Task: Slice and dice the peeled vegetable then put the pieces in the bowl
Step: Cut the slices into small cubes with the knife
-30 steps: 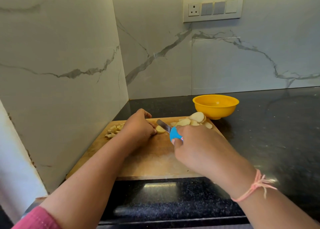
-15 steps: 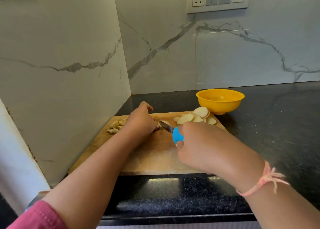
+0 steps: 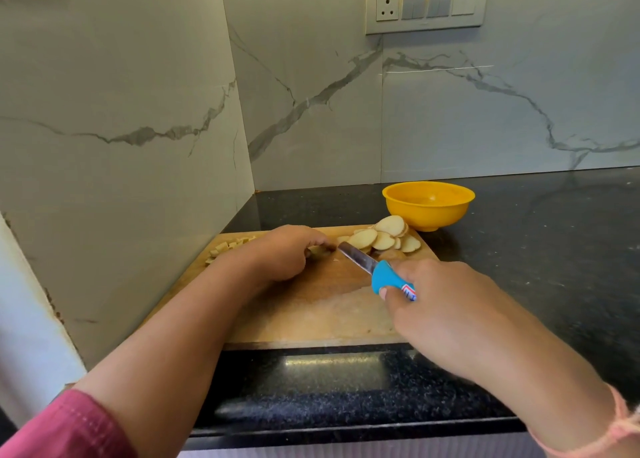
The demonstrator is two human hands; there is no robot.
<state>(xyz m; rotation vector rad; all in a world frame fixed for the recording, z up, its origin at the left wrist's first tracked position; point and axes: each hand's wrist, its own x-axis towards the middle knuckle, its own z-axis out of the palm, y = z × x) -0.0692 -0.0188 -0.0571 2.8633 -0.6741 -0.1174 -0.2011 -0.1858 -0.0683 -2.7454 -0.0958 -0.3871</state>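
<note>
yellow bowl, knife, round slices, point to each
yellow bowl [image 3: 427, 215]: head view, front outer wall
knife [image 3: 356, 257]: head view, middle of the blade
round slices [image 3: 383, 240]: head view, a middle slice of the pile

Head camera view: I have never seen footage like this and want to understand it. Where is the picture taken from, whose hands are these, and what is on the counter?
There is no machine here. A person wears a camera on the head, looking forward and down, so you see their own two arms. The left hand curls over a vegetable piece, mostly hidden, on a wooden cutting board. The right hand grips a knife by its blue handle, with the blade pointing at that piece. Round slices lie at the board's far right and diced bits at its far left. A yellow bowl stands on the black counter behind the board; no pieces show in it.
</note>
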